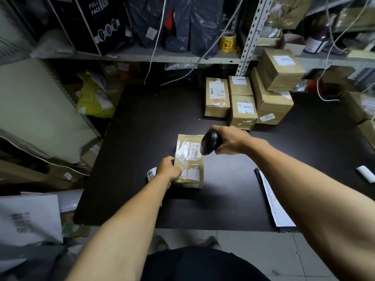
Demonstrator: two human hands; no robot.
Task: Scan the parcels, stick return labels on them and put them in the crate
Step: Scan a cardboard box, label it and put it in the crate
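Note:
A small brown cardboard parcel with a white shipping label lies on the dark table. My left hand grips its near left corner. A roll of white return labels sits just left of that hand, partly hidden by it. My right hand holds a black barcode scanner, whose head hangs over the parcel's label at its far right edge.
Several more brown parcels are stacked at the table's back right. A white paper sheet lies at the front right and a white object at the far right. Shelves with bags, boxes and hanging cables stand behind; cartons crowd the floor at left.

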